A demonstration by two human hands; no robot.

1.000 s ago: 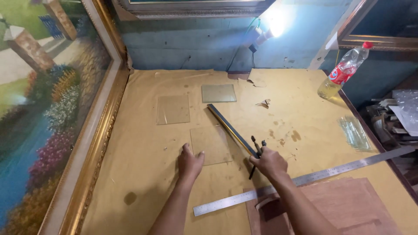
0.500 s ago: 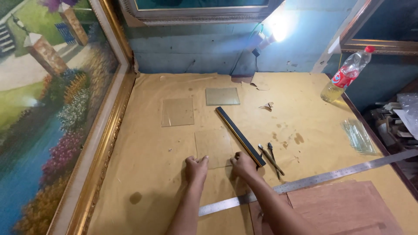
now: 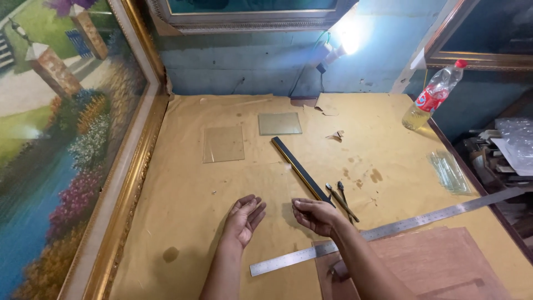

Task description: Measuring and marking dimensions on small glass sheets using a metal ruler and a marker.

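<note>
Two hands hover empty above the paper-covered tabletop (image 3: 183,222): left hand (image 3: 244,218) open and relaxed, right hand (image 3: 314,214) loosely curled. A black-and-gold frame moulding strip (image 3: 300,168) lies just beside the right hand, a steel ruler (image 3: 388,228) passing beneath its forearm.

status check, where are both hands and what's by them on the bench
Left hand open, palm up, empty. Right hand loosely curled, empty as far as shows. Nearest: black bar, two small tools, steel ruler under the right forearm.
</note>
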